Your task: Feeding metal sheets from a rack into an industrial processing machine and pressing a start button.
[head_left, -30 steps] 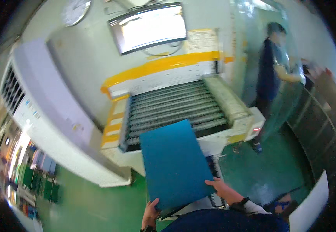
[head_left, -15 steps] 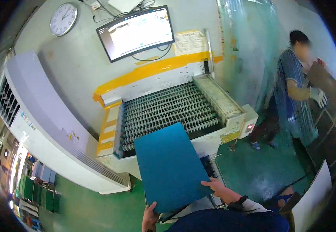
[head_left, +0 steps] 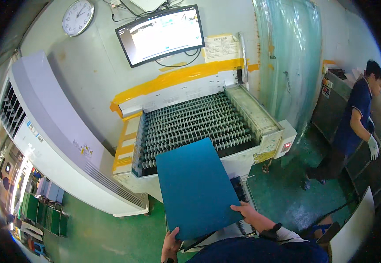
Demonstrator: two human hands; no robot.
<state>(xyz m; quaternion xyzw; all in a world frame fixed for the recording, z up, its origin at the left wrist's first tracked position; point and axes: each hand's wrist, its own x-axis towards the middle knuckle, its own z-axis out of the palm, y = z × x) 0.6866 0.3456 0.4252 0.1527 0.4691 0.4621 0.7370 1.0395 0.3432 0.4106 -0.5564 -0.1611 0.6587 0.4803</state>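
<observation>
Head view, and you've got one blue panel point(head_left: 195, 190) out in front of you, between two hands. Your left hand point(head_left: 171, 244) grips its near-left corner, thumb on top; your right hand point(head_left: 247, 213) clasps the right edge, close to the near corner. Both sets of fingers are grasping the panel, mostly tucked out of sight underneath. Its far edge overlaps your view of one roller conveyor point(head_left: 195, 120); whether they touch, you can't tell. A dark object point(head_left: 238, 187) peeks out at the right, partly covered, hard to identify. Up on the wall: one clock point(head_left: 78, 17), one monitor point(head_left: 160, 36). One co-worker point(head_left: 352, 109) stands far right.
</observation>
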